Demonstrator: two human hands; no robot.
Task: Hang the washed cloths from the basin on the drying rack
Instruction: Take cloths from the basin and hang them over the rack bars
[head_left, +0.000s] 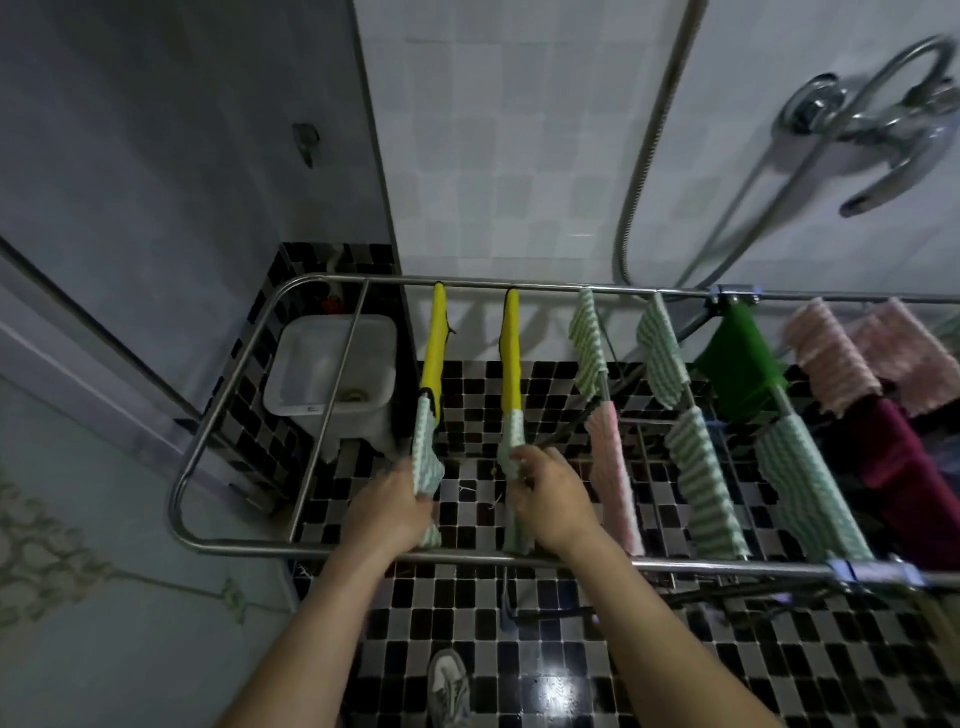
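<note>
A steel drying rack (234, 543) spans the view at waist height. Two yellow cloths (434, 343) hang on its left rails, with green-striped, pink, green and dark red cloths on the rails to the right. My left hand (392, 506) grips a green-striped cloth (426, 452) draped over the rail below the first yellow cloth. My right hand (550, 499) pinches a second green-striped cloth (511, 441) on the neighbouring rail, below the other yellow one. The white basin (291, 374) stands on the floor at the back left, seen through the rack, with no cloth visible in it.
A chrome shower mixer (883, 119) and its hose (649, 156) hang on the tiled wall at the right. The floor is black-and-white mosaic tile. My shoe (449, 686) shows below the rack's near bar. A door frame runs along the left.
</note>
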